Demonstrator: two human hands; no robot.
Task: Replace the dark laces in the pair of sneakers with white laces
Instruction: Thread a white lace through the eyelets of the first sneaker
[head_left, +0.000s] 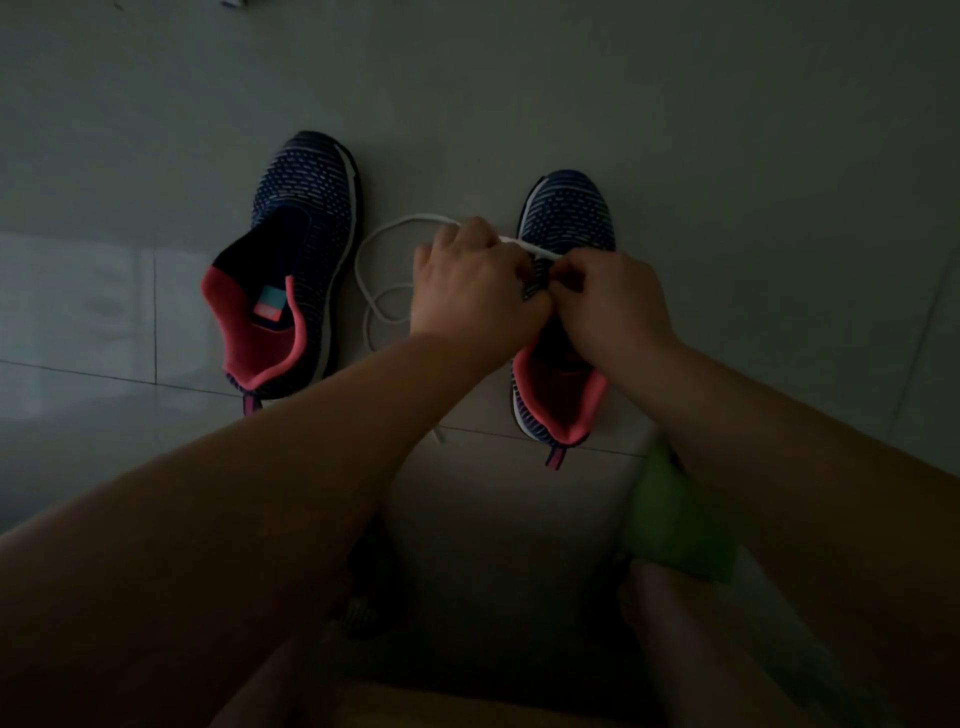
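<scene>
On the tiled floor (727, 156), two sneakers side by side, toes pointing away: left shoe (306, 218) bare of any lace, well apart from both hands; right shoe (569, 218) under them. White lace (374, 244) running crosswise over the right shoe's front eyelets, its slack looped on the floor between the shoes, to the left. Left hand (472, 286) curled round the lace there; right hand (613, 301) pinching at the eyelets, fingertips hidden. Next pull likely along that crosswise line.

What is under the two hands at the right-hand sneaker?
A white lace runs from under the left hand across the right-hand sneaker toward the right hand. The eyelets beneath and each hand's grip are covered.
</scene>
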